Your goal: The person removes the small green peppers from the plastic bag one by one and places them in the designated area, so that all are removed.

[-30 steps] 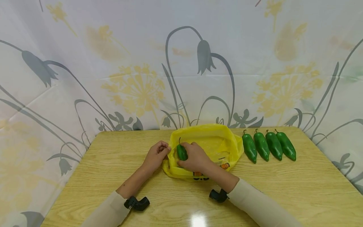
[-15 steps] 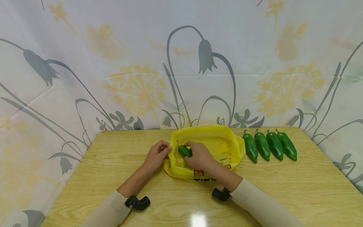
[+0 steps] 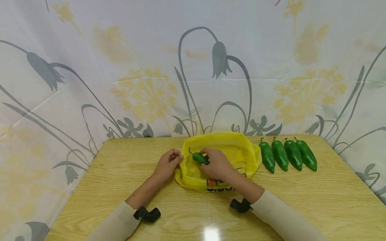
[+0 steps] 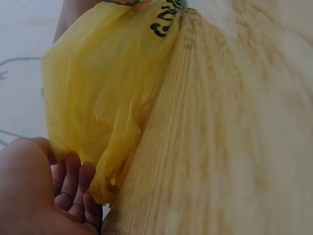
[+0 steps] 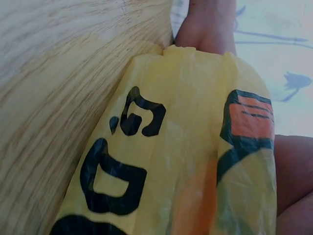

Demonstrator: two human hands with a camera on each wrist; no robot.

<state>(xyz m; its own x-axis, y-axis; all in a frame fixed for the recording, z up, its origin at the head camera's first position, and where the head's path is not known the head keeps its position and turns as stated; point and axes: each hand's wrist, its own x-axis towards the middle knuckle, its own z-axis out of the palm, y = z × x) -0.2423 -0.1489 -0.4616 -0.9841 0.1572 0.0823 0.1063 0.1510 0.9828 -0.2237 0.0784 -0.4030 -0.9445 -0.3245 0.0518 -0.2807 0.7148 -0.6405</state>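
Note:
A yellow plastic bag [image 3: 221, 138] with dark lettering lies with its mouth spread in the middle of the table. Its left rim is pinched between the thumb and fingers of my left hand [image 3: 166, 164], and the left wrist view shows that hand [image 4: 34, 191] at the bag's edge [image 4: 93, 98]. My right hand [image 3: 219, 164] is inside the mouth and grips a green pepper [image 3: 199, 158], whose stem points up and left. In the right wrist view the bag's printed side [image 5: 190, 112] hides the pepper and most of the right hand [image 5: 296, 171].
Several green peppers [image 3: 280, 155] lie side by side right of the bag, stems towards the back. The wooden table [image 3: 129, 154] ends at a flower-patterned cloth [image 3: 144, 67] behind it. A black wrist device [image 3: 147, 214] sits on each sleeve.
Within the bag, my right hand has moved a little to the right with the pepper, which has tipped from upright to slanting. The left hand has kept its pinch on the rim.

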